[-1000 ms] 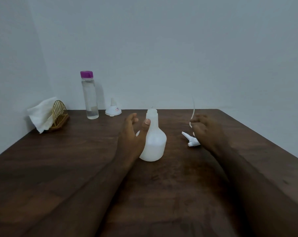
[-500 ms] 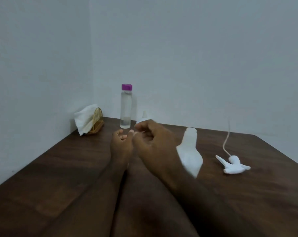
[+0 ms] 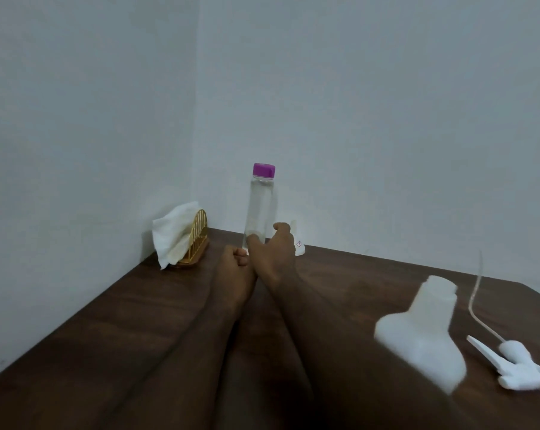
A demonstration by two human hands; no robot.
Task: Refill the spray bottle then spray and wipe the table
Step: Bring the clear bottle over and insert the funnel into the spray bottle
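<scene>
The white spray bottle (image 3: 423, 336) stands at the right with its neck uncapped. Its white trigger head (image 3: 516, 364) with a thin dip tube lies on the table just right of it. Far back stands a clear water bottle (image 3: 259, 206) with a purple cap. Next to it is a small white funnel (image 3: 299, 246), mostly hidden by my right hand (image 3: 274, 249). That hand reaches there with thumb and fingers spread, the thumb in front of the bottle's base. My left hand (image 3: 234, 259) rests beside it, curled into a loose fist around nothing.
A gold wire holder (image 3: 198, 240) with white tissues (image 3: 174, 234) stands in the back left corner against the wall. The dark wooden table (image 3: 107, 336) meets walls at the left and the back. Its right corner shows behind the trigger head.
My view has swung left. My right hand has gone further back, from mid-table to the water bottle and funnel, and has opened. My left hand has curled shut.
</scene>
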